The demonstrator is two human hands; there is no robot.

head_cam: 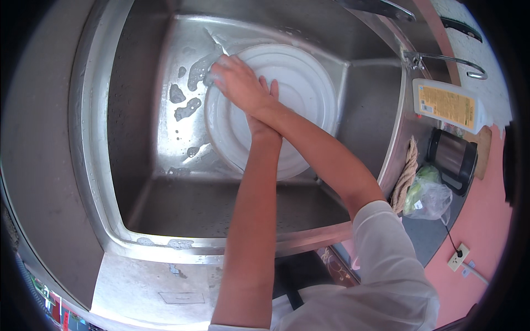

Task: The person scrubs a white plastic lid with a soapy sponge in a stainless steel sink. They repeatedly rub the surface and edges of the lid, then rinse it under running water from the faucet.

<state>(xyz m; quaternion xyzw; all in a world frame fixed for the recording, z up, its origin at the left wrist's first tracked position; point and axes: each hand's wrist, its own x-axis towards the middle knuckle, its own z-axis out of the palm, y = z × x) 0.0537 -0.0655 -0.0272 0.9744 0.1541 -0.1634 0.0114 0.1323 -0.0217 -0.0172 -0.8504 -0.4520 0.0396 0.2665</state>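
A large round white dish [306, 82] with raised rings, perhaps more than one stacked, lies in a stainless steel sink [364, 111]. My right hand [238, 82] is over its upper left rim, fingers bent, with greyish suds or a soft wet thing at the fingertips; which, I cannot tell. The right forearm crosses over my left wrist. Beneath it, my left hand [263, 120] is over the dish with two fingers extended and apart; the rest is partly hidden. Patches of soapy foam [188, 109] lie on the sink floor left of the dish.
On the right are a metal faucet or hook [455, 60], a labelled white plastic bottle [447, 105], a twisted tan cloth [405, 176], a plastic bag of green produce [428, 198], a black-and-steel appliance [453, 159] and a wall outlet [458, 257]. The sink's raised rim [182, 244] runs along the near side.
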